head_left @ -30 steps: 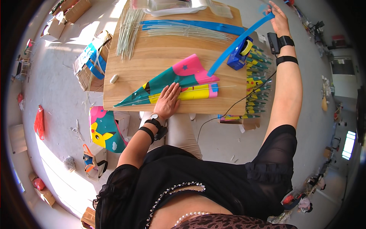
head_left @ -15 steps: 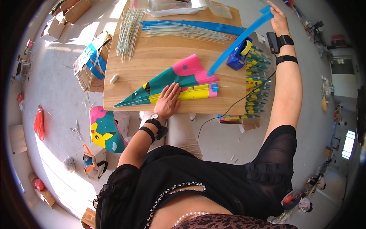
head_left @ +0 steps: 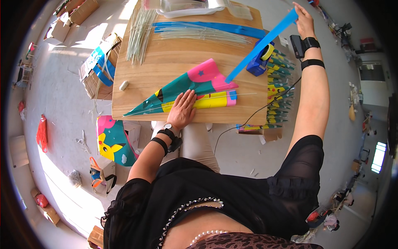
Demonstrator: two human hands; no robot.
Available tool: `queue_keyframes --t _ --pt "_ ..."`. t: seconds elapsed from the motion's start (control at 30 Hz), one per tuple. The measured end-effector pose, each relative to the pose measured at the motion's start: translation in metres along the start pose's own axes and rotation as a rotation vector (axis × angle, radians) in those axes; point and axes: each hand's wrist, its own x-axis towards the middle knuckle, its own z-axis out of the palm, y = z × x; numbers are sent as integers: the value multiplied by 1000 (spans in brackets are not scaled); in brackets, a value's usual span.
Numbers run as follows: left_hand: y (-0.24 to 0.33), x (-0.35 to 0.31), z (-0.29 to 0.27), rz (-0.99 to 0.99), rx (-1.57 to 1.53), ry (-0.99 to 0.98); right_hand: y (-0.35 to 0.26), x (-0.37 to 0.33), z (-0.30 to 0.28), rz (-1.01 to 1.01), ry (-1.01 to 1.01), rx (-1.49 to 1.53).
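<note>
My left hand [head_left: 183, 110] lies flat on a folded, printed plastic sheet [head_left: 178, 89] in teal, pink and yellow, near the table's front edge. A thin pale rod [head_left: 244, 93] runs along the sheet and sticks out past its right end. Up at the far right, my right hand [head_left: 304, 21] pinches the upper end of a long blue strip [head_left: 262, 46]. The strip stretches straight down to the sheet's pink right edge, where its lower end meets it. Whether that end is fastened cannot be made out.
Bundles of thin rods [head_left: 141, 37] and more blue strips [head_left: 224, 28] lie at the table's back. A blue tape dispenser [head_left: 258, 62] stands at its right edge, beside a box of folded printed pieces [head_left: 277, 90]. A black cable [head_left: 265, 106] crosses the table's right front.
The blue strip's upper end, earlier folded over at my right hand, now runs straight and taut. My left hand stays in place on the sheet.
</note>
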Motion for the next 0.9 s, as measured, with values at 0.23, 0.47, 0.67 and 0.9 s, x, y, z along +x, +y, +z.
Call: queue_keyframes --t 0.23,0.47,0.67,0.9 --pt "-1 -2 0 -1 3 -13 -19 -20 20 164 59 367" --pt "-6 -12 -7 -35 27 -31 3 -13 37 190 52 363" --pt "3 7 4 17 -21 -6 50 39 -34 298 -704 1484" --pt "-5 -15 -9 -50 19 -41 43 11 30 253 -395 1071"
